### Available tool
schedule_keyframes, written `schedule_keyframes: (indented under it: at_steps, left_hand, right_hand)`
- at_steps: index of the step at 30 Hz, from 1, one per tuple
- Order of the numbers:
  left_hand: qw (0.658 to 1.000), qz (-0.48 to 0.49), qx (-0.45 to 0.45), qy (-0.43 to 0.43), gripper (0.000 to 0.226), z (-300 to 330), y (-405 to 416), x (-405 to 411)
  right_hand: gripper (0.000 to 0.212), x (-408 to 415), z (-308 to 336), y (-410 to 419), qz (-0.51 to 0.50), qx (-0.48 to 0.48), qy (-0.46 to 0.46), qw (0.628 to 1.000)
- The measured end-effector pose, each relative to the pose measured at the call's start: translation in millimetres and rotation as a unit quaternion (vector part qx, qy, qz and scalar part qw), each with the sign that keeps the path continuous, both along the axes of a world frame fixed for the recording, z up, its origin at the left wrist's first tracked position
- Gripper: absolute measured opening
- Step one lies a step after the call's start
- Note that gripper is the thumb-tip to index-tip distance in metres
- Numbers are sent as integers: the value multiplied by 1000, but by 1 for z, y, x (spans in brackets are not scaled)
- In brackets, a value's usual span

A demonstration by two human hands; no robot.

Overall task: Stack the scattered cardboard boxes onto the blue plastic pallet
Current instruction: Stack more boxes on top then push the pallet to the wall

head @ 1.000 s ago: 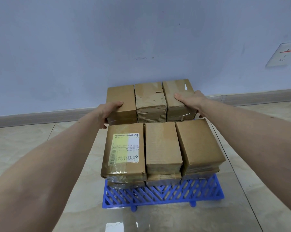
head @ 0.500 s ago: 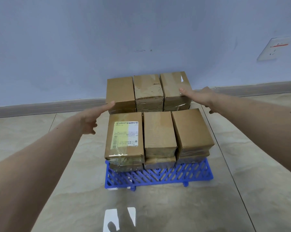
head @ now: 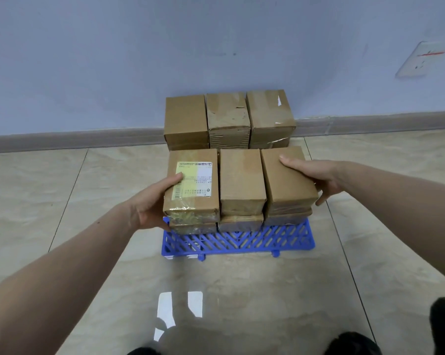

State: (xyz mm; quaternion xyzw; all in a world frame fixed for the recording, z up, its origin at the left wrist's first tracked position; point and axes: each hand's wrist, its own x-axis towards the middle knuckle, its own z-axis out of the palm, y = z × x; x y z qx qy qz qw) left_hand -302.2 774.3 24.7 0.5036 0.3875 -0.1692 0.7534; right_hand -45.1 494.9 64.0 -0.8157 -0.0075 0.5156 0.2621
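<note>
I am looking down at the blue pallet (head: 238, 243) sitting on the tiled floor (head: 62, 201), with cardboard boxes stacked on it in two rows. My left hand (head: 152, 203) is gripping the labelled box (head: 192, 184) at the front left: the thumb is lying on its top over the yellow label (head: 193, 181), while the other fingers are wrapping the left side and reaching under the near corner. My right hand (head: 312, 175) is gripping the front right box (head: 286, 180), with the fingers (head: 290, 162) spreading flat across its top and the thumb pressing its right side near the lower edge. Between my two hands the middle front box (head: 240, 181) is sitting untouched, squeezed by its neighbours. Under each of these three a lower box is showing, resting on the pallet. Beyond my fingertips, the back row (head: 228, 116) of three boxes is standing taller, close to the pale blue wall (head: 165, 47) and its grey skirting (head: 62, 140). Nearer than my fingers, a strip of bare pallet grid is showing. A white wall socket (head: 420, 60) is sitting up to the right.
</note>
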Motion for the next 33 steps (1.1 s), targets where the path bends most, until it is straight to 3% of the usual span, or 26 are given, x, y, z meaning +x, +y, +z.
schedule_keyframes:
  at_steps: [12,19,25,30,33]
  left_hand:
    - [1000,22,0,-4,51,-2,-8,4]
    - [997,14,72,0,46,4,-7,7]
    - [987,8,157,-30,80,12,-4,11]
    - [970,6,240,-33,123,19,-4,14]
    - [946,-24,314,-83,119,29,-12,17]
  right_hand:
    - [123,-13,3,3,-8,4,-23,1000]
    - [120,-11,0,3,-22,10,-47,999]
    - [120,-5,-1,7,-78,80,-185,976]
    - [114,-4,7,16,35,83,-329,940]
    - [105,-8,10,26,129,55,-446,884]
